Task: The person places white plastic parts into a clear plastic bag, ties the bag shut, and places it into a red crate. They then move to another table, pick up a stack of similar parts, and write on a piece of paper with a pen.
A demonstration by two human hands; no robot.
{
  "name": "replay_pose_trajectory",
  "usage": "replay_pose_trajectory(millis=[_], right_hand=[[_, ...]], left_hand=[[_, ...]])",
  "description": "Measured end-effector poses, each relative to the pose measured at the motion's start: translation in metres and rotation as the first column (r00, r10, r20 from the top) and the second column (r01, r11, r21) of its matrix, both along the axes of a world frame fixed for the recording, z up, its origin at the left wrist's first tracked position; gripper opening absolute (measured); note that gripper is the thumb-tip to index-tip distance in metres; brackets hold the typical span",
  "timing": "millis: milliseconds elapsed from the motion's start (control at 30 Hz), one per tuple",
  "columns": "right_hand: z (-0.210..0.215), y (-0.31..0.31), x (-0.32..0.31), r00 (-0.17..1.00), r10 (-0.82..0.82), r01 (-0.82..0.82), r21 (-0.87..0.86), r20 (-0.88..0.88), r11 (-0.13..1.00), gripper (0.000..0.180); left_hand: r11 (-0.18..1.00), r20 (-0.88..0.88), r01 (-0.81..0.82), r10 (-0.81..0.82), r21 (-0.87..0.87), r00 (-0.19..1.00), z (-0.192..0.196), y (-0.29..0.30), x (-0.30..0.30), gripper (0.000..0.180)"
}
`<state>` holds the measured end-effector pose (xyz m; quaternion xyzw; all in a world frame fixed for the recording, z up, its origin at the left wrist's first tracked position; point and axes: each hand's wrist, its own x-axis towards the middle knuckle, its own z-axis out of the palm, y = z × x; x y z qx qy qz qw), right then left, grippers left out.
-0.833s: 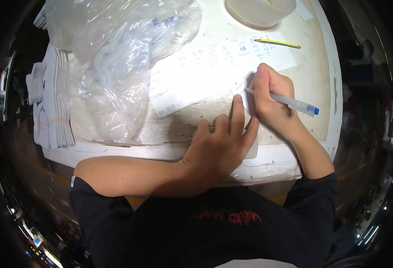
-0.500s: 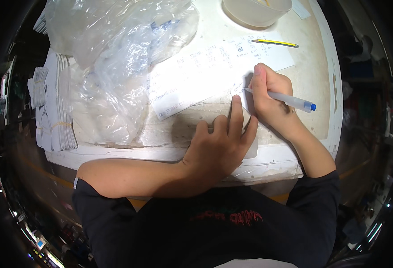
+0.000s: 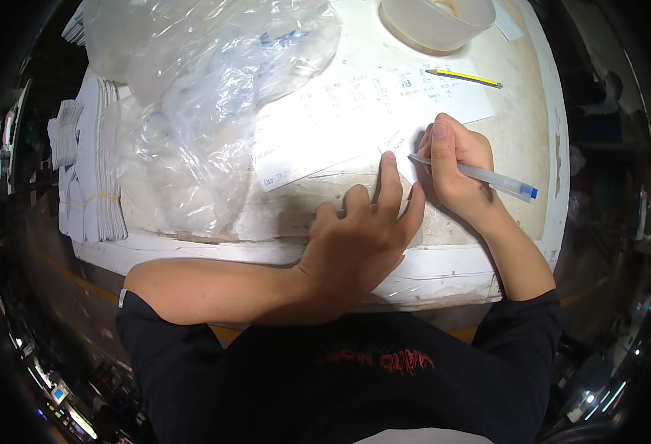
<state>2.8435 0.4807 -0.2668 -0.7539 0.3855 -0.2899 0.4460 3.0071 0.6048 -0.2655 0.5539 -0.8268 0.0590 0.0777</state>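
Observation:
My right hand grips a translucent pen with a blue end, its tip low over a small white slip that bears some handwriting. The slip overlaps the glare on a larger handwritten sheet, so its upper edge is hard to make out. My left hand lies with its fingers spread, the index fingertip on the slip's left edge. Part of the slip is hidden under the left fingers. A yellow and black pencil rests across the sheet's upper right part.
Crumpled clear plastic bags cover the table's left side. Beyond them, stacks of white folded pieces are bound with bands. A translucent round bowl with a yellowish band stands at the far right. The worn white table edge runs in front of me.
The pen has shifted slightly toward me, with its blue end lower and farther right. My left hand stays nearly in place. The whole view has moved a little.

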Motion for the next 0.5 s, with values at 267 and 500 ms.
replay_pose_trajectory(millis=[267,500], right_hand=[[0.0042,0.0013,0.0038,0.998,0.037,-0.037,0.001,-0.050,0.999,0.042],[0.0073,-0.0008,0.0053,0.988,0.065,-0.073,-0.054,-0.142,0.996,0.032]], left_hand=[[1.000,0.027,0.014,-0.014,0.019,1.000,0.0017,0.0010,-0.0004,0.079],[0.999,0.010,0.006,-0.007,0.050,1.000,0.0053,-0.0005,-0.0017,0.074]])
